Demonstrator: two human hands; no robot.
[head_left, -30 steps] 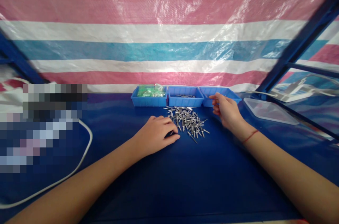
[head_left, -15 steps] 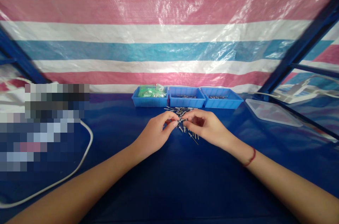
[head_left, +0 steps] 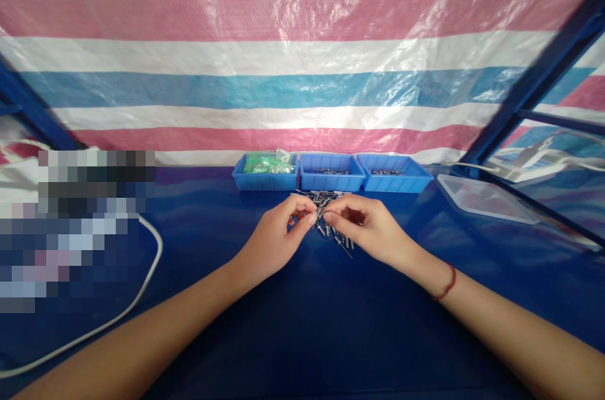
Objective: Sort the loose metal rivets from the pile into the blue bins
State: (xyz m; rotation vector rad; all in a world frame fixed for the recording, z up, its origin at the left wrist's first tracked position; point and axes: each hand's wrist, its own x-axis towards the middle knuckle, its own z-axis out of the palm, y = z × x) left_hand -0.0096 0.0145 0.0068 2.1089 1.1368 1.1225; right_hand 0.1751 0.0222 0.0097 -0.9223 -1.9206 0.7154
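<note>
Having moved to the rivet pile, the right hand faces the left hand, both pinched narrow, presumably for slim pieces, though whether holding any I cannot tell.

A glossy plastic sheet — striped pink, white and blue — hangs behind the dark-blue counter, between blue metal posts.

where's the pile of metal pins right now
In the head view, the pile of metal pins lies just right of centre on the blue tabletop, in front of the middle blue bin, partly hidden by the left hand and right hand.
</note>
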